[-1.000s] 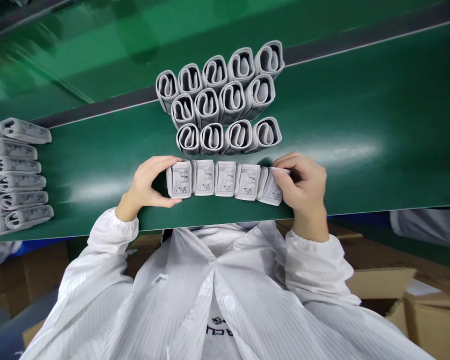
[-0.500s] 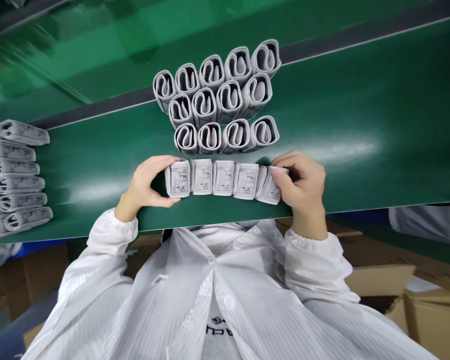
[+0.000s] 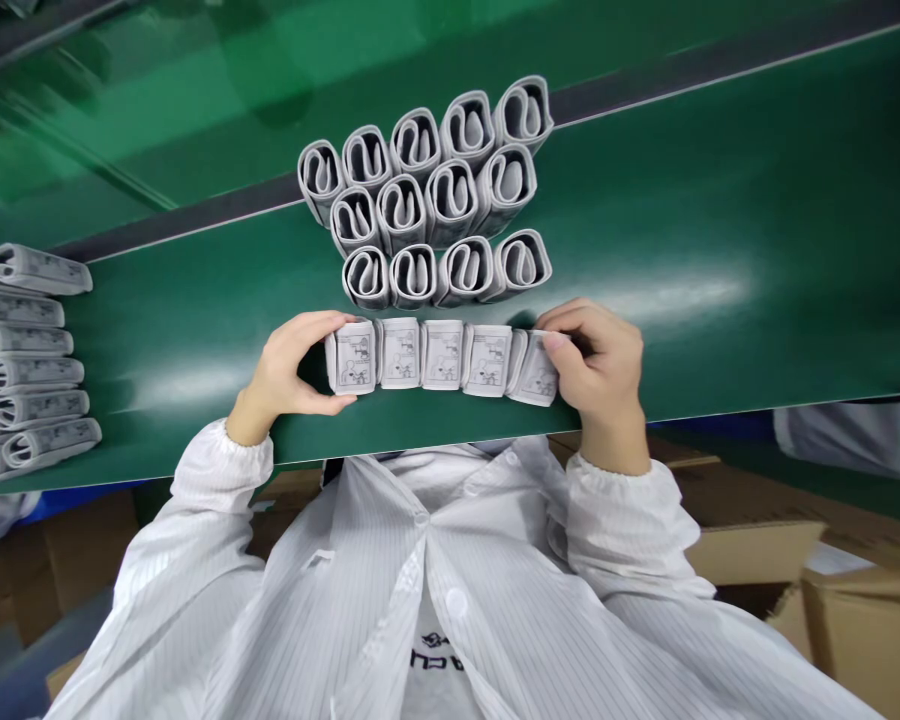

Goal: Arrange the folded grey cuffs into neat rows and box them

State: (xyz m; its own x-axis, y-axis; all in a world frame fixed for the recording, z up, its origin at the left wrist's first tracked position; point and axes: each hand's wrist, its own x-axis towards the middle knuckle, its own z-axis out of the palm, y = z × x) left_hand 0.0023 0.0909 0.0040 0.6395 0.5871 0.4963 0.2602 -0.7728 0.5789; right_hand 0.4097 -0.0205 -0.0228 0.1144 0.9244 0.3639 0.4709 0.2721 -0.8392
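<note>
A row of folded grey-white cuffs (image 3: 442, 355), printed with line drawings, lies on the green work surface in front of me. My left hand (image 3: 294, 365) grips the leftmost cuff (image 3: 354, 358), its fingers at the far end and its thumb at the near end. At the other end of the row, my right hand (image 3: 598, 358) pinches the rightmost cuff (image 3: 536, 372), thumb on top and fingers behind it. That cuff leans at a slant, while the others sit straighter. What the right fingers touch underneath is hidden.
Beyond my hands, three rows of rolled cuffs (image 3: 450, 270) stand on end, coiled ends up. More folded cuffs (image 3: 37, 373) are stacked at the far left. The green work surface (image 3: 720, 220) extends right. Cardboard boxes (image 3: 862, 630) sit below its near edge.
The whole view has shifted slightly, so the cuffs appear a little further left. Both hands keep their hold at the ends of the row.
</note>
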